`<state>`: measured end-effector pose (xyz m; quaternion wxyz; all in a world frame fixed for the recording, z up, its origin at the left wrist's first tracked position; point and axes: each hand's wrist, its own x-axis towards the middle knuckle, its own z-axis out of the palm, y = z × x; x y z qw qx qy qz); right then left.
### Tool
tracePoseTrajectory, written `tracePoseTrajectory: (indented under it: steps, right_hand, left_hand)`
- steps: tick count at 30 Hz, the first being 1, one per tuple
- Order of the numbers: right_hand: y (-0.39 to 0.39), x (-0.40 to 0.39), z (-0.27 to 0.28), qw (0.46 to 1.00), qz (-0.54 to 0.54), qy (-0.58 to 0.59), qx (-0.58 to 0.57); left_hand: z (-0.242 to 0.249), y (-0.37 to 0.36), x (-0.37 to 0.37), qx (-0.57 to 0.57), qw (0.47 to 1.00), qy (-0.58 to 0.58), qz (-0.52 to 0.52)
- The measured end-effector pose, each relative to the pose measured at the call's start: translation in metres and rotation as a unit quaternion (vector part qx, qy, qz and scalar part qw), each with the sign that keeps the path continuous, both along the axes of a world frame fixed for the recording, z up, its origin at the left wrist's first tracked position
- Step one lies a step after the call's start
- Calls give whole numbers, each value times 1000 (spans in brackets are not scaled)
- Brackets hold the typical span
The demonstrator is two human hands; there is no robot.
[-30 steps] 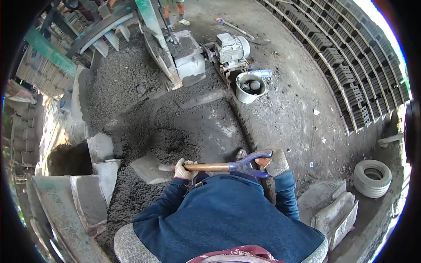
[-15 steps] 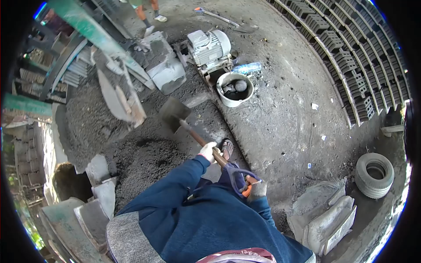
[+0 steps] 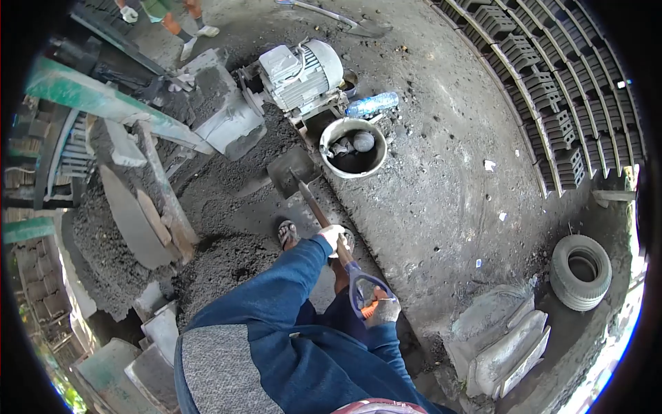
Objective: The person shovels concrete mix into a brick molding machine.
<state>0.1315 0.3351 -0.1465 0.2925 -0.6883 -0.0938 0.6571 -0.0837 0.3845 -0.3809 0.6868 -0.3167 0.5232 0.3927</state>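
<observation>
Head view: the left hand (image 3: 332, 239) and the right hand (image 3: 381, 310) hold one shovel (image 3: 316, 206), which slants from near right to far left, with its blade (image 3: 289, 174) low at the left side of the bucket (image 3: 358, 174). The left fingers are closed around the shaft, pressed together as far as the glove shows; the right fingers are curled around the bar of the handle (image 3: 354, 293).

What could go wrong, in my judgement: the blade is just beside the bucket, so a swing to the right could knock it, or push the bottle (image 3: 372, 105) behind it. The slab edge (image 3: 378, 262) runs close to the blade, and a low push could catch there and jolt both wrists. The left foot (image 3: 287, 233) wears only an open sandal, so a slip of the left grip could bring the shaft or the blade down on the toes. Farther left, the motor (image 3: 301, 76) would suffer from a high, careless lift.

Compared with half a second ago, the blade has come nearer to the bucket, and the left foot now shows left of the shaft. A co-worker's hand (image 3: 129, 14) has come into sight at far left. Both grips look unchanged.
</observation>
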Motion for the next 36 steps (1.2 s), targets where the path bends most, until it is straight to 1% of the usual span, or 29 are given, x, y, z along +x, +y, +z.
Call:
tracePoseTrajectory:
  steps: [1, 2, 4, 6, 7, 8, 9, 10, 11, 12, 13, 14, 15, 16, 18, 19, 20, 21, 22, 23, 24, 26, 27, 28, 30, 31, 34, 35, 36]
  right_hand:
    - [-1, -17, -9, 999, -7, -12, 43]
    - [3, -27, -9, 999, 22, 17, 20]
    - [21, -82, 11, 997, -14, 57, 57]
    - [33, -130, 8, 998, -20, 33, 54]
    - [36, -142, -3, 994, 64, -17, 84]
    - [36, -137, -4, 982, 119, -11, 148]
    - [36, -132, -4, 963, 166, -5, 213]
    - [42, -123, 1, 968, 159, 20, 193]
    - [40, -105, 9, 978, 137, 29, 154]
    - [47, -68, 10, 956, 237, -22, 174]
    - [54, -30, 14, 921, 335, -73, 187]
    - [61, -12, 21, 937, 279, -114, 174]
    - [64, -5, 28, 977, 153, -73, 129]
    - [69, 3, 27, 974, 161, -94, 128]
    - [73, 11, 25, 969, 163, -139, 122]
    - [75, -6, 49, 979, 150, -93, 101]
    - [79, -9, 41, 981, 127, -110, 93]
    - [85, -8, 29, 982, 107, -128, 84]
    - [94, -12, 24, 983, 88, -144, 77]
    - [101, -13, 32, 986, 126, -92, 59]
    - [101, -16, 18, 979, 164, -107, 66]
    - [98, -29, -19, 958, 239, -132, 83]
    - [89, -57, -21, 952, 268, -120, 88]
    - [75, -90, -19, 945, 297, -107, 92]
    - [55, -128, 0, 915, 363, -70, 165]
    - [49, -119, -19, 917, 355, -72, 164]
    - [64, -78, -37, 932, 335, -75, 116]
    - [70, -74, -36, 923, 358, -94, 101]
    - [71, -80, -41, 924, 352, -96, 116]
  left_hand:
    - [-8, 10, -20, -13, 1000, -13, 4]
    - [-13, 12, -36, -30, 999, -28, 9]
    - [-8, 23, -80, 34, 999, 26, -29]
    - [2, 38, -123, 50, 995, 56, -71]
    - [0, 44, -138, 38, 996, 71, -41]
    - [0, 44, -146, 64, 998, 25, 5]
    - [2, 41, -138, 81, 995, 53, 30]
    - [17, 38, -129, 97, 990, 83, 54]
    - [24, 26, -115, 162, 981, 5, 103]
    - [40, 21, -98, 165, 972, -34, 162]
    - [52, 17, -78, 146, 960, -87, 223]
    - [66, 16, -58, 125, 961, -78, 234]
    - [72, 15, -37, 107, 969, -30, 220]
    - [65, 13, -26, 93, 973, -43, 206]
    - [68, 19, -19, 66, 974, -48, 210]
    - [65, 25, -15, 55, 977, -51, 198]
    - [50, 30, -8, 45, 980, -55, 187]
    - [34, 34, -4, 49, 979, -83, 177]
    - [35, 39, -4, 53, 983, -92, 152]
    - [34, 41, -11, 54, 985, -80, 144]
    - [32, 37, -18, 51, 987, -69, 136]
    - [-18, 18, -45, 80, 983, -32, 162]
    - [-39, -3, -74, 124, 972, -63, 189]
    - [-48, -25, -99, 167, 958, -93, 215]
    - [-2, -47, -124, 48, 970, 72, 229]
    - [8, -58, -135, 25, 977, 15, 213]
    - [19, -59, -109, 29, 964, -35, 262]
    - [6, -59, -101, 27, 962, -44, 267]
    - [-13, -61, -95, 41, 958, -43, 282]
